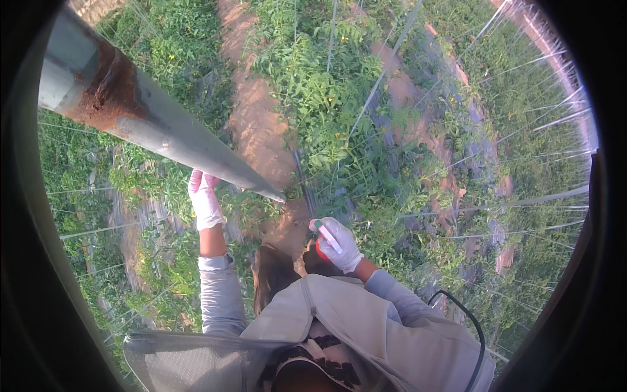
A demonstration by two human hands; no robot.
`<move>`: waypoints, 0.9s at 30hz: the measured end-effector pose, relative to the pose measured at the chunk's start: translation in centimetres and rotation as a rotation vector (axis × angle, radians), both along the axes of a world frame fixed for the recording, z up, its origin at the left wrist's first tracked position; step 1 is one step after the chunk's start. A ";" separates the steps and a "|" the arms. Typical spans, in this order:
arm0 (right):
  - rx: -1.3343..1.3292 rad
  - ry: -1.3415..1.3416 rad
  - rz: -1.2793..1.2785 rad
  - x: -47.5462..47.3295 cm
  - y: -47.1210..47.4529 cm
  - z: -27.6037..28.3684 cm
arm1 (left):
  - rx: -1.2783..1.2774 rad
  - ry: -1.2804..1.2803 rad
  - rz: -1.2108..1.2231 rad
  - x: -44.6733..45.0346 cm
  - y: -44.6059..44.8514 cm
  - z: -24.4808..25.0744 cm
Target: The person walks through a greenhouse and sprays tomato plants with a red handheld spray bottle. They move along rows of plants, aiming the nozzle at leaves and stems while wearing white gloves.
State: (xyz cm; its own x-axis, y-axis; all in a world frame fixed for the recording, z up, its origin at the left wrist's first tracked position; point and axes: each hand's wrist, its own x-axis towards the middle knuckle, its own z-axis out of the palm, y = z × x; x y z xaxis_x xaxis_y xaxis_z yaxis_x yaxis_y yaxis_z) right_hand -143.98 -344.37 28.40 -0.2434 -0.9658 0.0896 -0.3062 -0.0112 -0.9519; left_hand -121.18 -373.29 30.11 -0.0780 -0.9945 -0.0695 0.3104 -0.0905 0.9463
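A thick grey metal post (166, 130), rusted near its upper end, slants across the left side and narrows towards the ground at my feet. My left hand (205, 203), in a thin white glove, is raised at the lower edge of the post. Its fingertips are partly hidden there, so I cannot tell whether it grips or only meets the post. In front of my body, my gloved right hand (343, 247) is closed around a slim white tube with a green end (328, 237). A round red object (321, 249), mostly covered by the fingers, shows in the same hand.
Rows of leafy green plants with yellow flowers (323, 93) stand on both sides of a bare soil path (257, 127). Pale support strings (377, 83) run up from the plants on the right. A black cable (475, 323) loops beside my right arm.
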 end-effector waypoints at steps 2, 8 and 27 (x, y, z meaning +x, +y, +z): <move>-0.092 0.006 -0.080 -0.6 -0.6 -0.6 | -0.026 0.189 -0.037 0.6 -1.6 1.2; 0.105 -0.155 -0.261 -3.2 -3.3 -2.4 | 0.094 0.077 -0.151 -1.5 -2.9 6.1; -0.068 -0.199 -0.180 -12.8 -30.2 -3.8 | 0.080 0.014 -0.069 -8.8 -2.9 13.9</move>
State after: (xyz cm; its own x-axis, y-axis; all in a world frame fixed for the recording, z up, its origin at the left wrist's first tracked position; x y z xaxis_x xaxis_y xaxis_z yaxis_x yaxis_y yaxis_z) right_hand -156.78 -374.59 24.61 -0.4303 -0.8986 0.0862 -0.1161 -0.0396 -0.9924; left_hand -129.94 -376.20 44.02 -0.1474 -0.9781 -0.1469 0.3140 -0.1872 0.9308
